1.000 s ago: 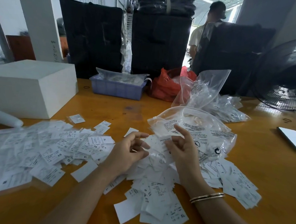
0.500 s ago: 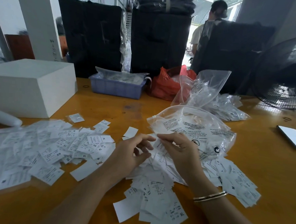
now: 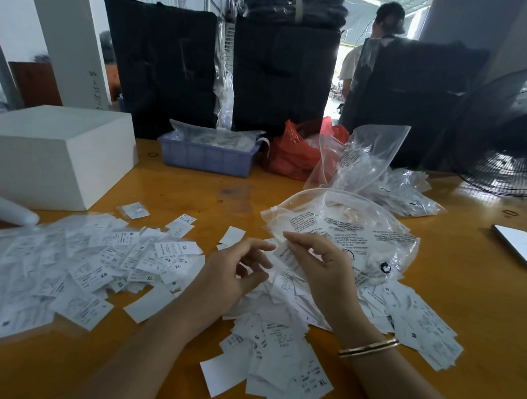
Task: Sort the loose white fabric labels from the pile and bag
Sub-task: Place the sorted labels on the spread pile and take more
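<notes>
Mid-sort. My right hand [image 3: 319, 272] pinches one label [image 3: 285, 255] lifted off the pile [image 3: 279, 337] under both hands, bag [image 3: 346, 231] just beyond it. My left hand [image 3: 237, 274], fingers loosely curled and empty, waits close beside, apart from the label. Sorted labels [image 3: 84, 266] spread left of it. Next, probably: read the size, pass it left.

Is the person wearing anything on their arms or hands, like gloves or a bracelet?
No gloves and no sleeves in view: both forearms are bare. The right hand has a thin gold bracelet round the wrist, which looks like two slim bands side by side. The left hand and its wrist wear nothing that shows. No rings can be seen on the fingers.
</notes>
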